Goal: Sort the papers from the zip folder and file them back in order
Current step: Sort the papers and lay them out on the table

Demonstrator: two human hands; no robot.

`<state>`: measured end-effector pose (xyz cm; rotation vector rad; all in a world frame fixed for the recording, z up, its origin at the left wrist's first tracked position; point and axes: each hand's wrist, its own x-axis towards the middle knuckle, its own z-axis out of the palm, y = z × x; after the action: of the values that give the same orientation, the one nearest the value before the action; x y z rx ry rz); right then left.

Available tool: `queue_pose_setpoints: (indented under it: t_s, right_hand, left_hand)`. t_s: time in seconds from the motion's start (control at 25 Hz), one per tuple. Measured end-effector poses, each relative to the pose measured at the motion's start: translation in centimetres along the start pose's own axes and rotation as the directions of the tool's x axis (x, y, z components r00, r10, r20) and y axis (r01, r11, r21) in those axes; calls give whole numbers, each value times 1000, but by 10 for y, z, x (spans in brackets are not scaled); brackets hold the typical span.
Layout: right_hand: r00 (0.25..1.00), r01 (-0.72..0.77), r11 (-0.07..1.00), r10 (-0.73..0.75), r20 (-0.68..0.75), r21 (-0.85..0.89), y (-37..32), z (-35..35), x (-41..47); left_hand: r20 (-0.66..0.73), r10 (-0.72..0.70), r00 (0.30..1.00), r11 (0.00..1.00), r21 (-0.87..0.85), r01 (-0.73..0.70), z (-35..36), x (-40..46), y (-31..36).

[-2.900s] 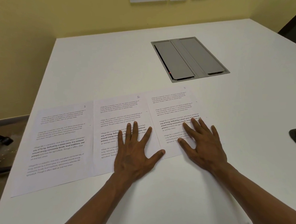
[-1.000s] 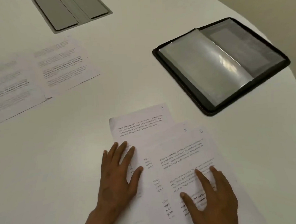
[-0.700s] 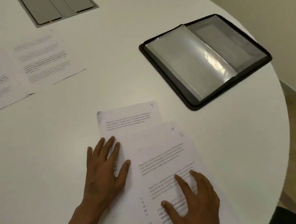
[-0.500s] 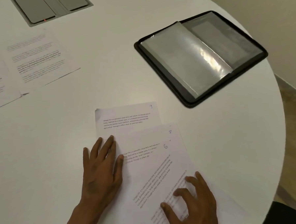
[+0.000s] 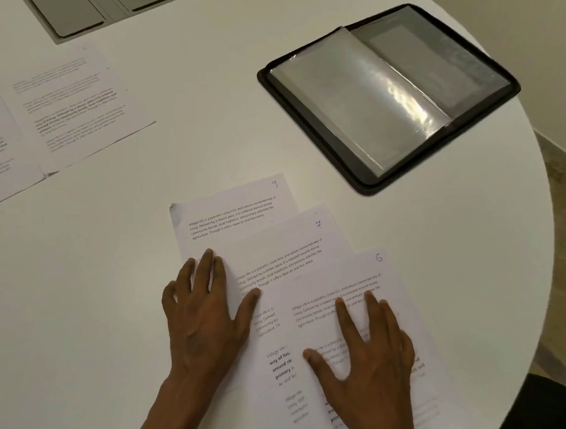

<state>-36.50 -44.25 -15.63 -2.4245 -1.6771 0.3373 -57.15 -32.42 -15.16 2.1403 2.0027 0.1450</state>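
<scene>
both flat grips (image 5: 205, 320) (image 5: 367, 351) press fanned papers (image 5: 277, 247); open zip folder (image 5: 390, 94) lies beyond.

Three fanned numbered sheets (image 5: 270, 247) lie flat, overlapping; the black zip folder (image 5: 390, 94) lies open beyond; more sheets (image 5: 72, 107) far left.

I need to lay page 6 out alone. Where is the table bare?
Bare table lies between the far sheets, the zip folder and page 9; also left of the left hand. Crowded: the overlapping pages under both hands.
</scene>
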Motion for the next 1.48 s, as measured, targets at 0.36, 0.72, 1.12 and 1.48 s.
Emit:
queue_pose_setpoints:
  t_s: [0.36, 0.72, 1.12, 1.48]
  right_hand:
    - [999, 22, 993, -25, -26, -120, -15, 9, 3]
    - [999, 5, 994, -9, -41, -111, -17, 12, 4]
    - [998, 22, 999, -20, -63, 29, -15, 13, -2]
    - [996, 10, 991, 1, -86, 131, -14, 7, -3]
  left_hand:
    - [-63, 76, 995, 979, -186, -86, 2, -2, 7]
    - [-35, 116, 993, 933, -340, -121, -10, 1, 20]
    - [-58, 443, 895, 692, -612, -383, -39, -43, 45]
    - [10, -82, 997, 721, -690, 66, -27, 5, 15]
